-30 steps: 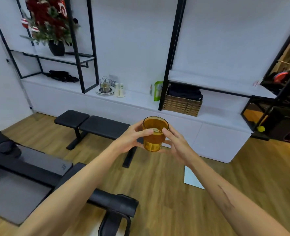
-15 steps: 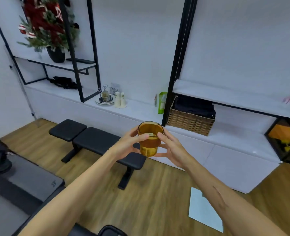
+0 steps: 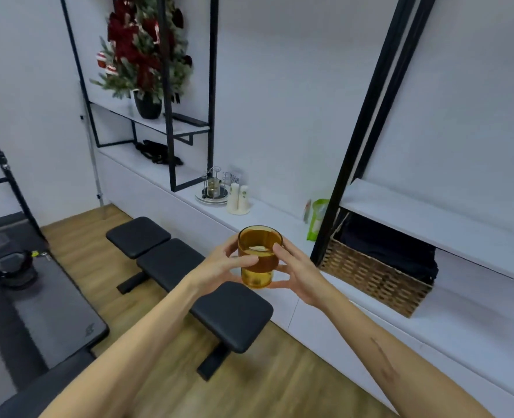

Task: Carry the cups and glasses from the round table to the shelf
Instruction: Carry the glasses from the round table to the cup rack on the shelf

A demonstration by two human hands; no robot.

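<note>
Two hands carry one amber glass (image 3: 259,256) upright, its long axis vertical. The left hand (image 3: 219,267) and right hand (image 3: 302,274) wrap it from opposite sides, fingers (image 3: 281,251) curled against its wall. The glass is held in the air above the black bench (image 3: 195,276); the white shelf (image 3: 267,212) lies just beyond and slightly right, equally near either hand.

Glass (image 3: 259,256) held upright between left hand (image 3: 222,266) and right hand (image 3: 302,277), above the near end of the bench (image 3: 189,276). Behind, on the shelf (image 3: 267,211): tray (image 3: 212,196) left, basket (image 3: 376,277) right, pouch (image 3: 317,218) between them.
</note>
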